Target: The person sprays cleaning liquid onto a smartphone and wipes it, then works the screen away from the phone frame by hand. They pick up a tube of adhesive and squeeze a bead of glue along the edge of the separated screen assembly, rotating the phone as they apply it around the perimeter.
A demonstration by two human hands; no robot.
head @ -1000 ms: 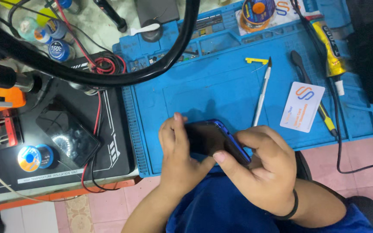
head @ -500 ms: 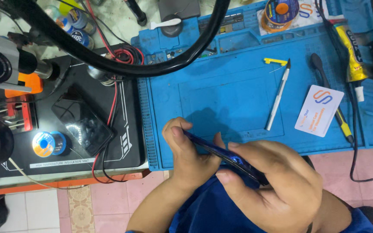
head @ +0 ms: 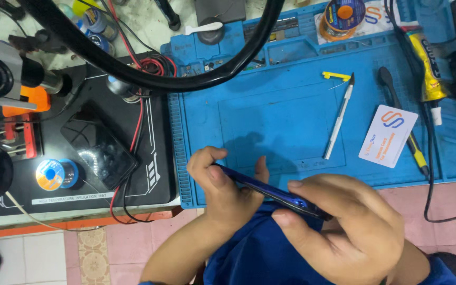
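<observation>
Blue-edged phone (head: 270, 191), seen edge-on and tilted, held at the near edge of the blue work mat (head: 291, 121). Left hand (head: 222, 190) pinches its left end between thumb and curled fingers; right hand (head: 344, 232) grips the right end. On the mat to the right: silver craft knife (head: 339, 119), white card (head: 388, 135), small yellow piece (head: 336, 75), possibly a clip. Black mat (head: 154, 169) on the left carries a second dark phone (head: 98, 153) and blue tape roll (head: 56, 173).

White card (head: 394, 135), orange-blue logo, on blue mat (head: 281, 113) right; yellow glue tube (head: 429, 68) beyond it.
</observation>
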